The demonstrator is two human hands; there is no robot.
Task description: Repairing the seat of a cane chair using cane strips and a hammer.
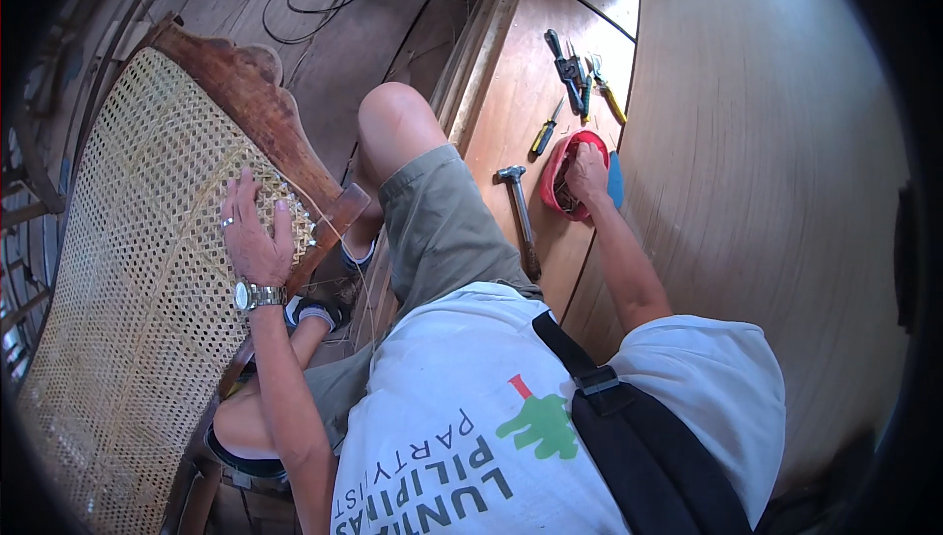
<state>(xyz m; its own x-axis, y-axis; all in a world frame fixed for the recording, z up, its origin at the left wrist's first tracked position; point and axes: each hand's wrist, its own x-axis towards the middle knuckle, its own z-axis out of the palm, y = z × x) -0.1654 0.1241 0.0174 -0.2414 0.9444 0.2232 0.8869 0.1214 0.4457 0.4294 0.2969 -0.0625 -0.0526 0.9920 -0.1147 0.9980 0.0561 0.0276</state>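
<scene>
My left hand (258,235) lies flat with its fingers apart on a woven cane panel (147,211), close to the panel's wooden frame (246,98). Around my fingertips the weave looks looser, and small pale pegs or strand ends line the frame's edge. A long thin cane strand (339,235) hangs loose beside the frame. My right hand (587,173) reaches into a red container (552,186) holding thin brownish pieces. Its fingertips are hidden in there, so what they grip cannot be seen. Just left of the container lies a hammer (518,211).
Beyond the container lie a yellow-and-black screwdriver (546,132), a black-handled tool (564,68) and yellow-handled pliers (609,93). Something blue (615,179) sits against the container's right side. A wide wooden board (766,171) spreads to the right. Dark loops of cord (305,9) rest on the plank floor.
</scene>
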